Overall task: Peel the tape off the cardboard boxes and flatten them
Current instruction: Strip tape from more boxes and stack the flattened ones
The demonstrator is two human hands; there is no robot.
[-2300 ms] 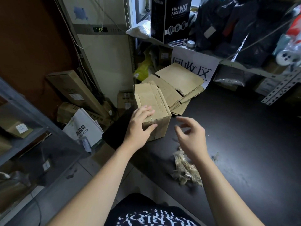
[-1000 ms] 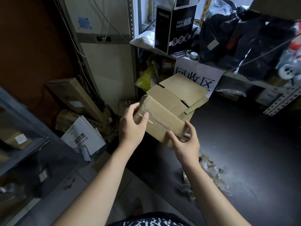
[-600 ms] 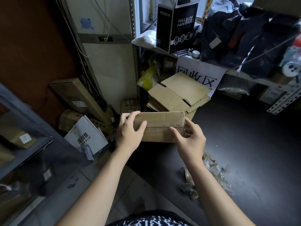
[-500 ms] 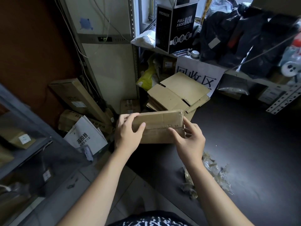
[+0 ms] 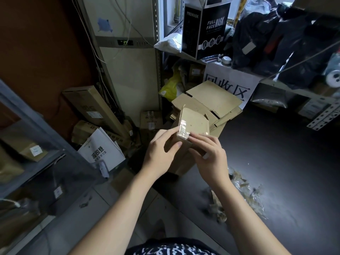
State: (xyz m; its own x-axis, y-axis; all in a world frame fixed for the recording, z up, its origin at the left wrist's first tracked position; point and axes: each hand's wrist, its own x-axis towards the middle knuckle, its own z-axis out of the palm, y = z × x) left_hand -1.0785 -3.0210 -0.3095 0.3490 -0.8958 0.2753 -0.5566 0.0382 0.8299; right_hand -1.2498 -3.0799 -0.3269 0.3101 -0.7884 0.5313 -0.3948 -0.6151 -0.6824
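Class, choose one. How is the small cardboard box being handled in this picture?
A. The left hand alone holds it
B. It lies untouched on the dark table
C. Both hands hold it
C: the left hand and the right hand both grip the cardboard box, whose shiny tape strip faces up.

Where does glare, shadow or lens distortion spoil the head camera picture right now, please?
Head view: glare whitens the tape strip on the cardboard box gripped by the left hand and right hand; the dark table sinks into shadow, with little detail; wide-angle distortion slants the pale cabinet at the back.
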